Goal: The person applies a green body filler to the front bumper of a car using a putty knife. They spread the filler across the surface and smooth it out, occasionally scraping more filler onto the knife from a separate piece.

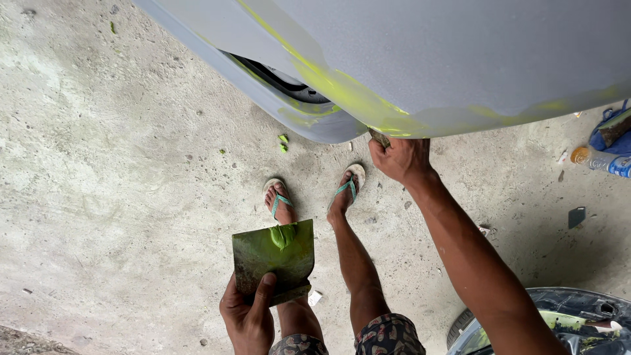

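My left hand (248,319) grips a flat square metal board (273,260) smeared green, with a blob of yellow-green putty (282,235) near its far edge. My right hand (399,158) reaches up and presses a small spreader (379,138) against the lower edge of a grey car body panel (460,59). Streaks of yellow-green putty (342,89) run along the panel's crease and lower edge. My two feet in green-strapped sandals (279,200) stand on the concrete below.
Rough concrete floor (118,197) with small putty scraps (283,142). A plastic bottle (599,160) and a blue bag (611,128) lie at the right. A dark round container (572,315) with putty smears sits at the lower right. A small dark tile (576,216) lies nearby.
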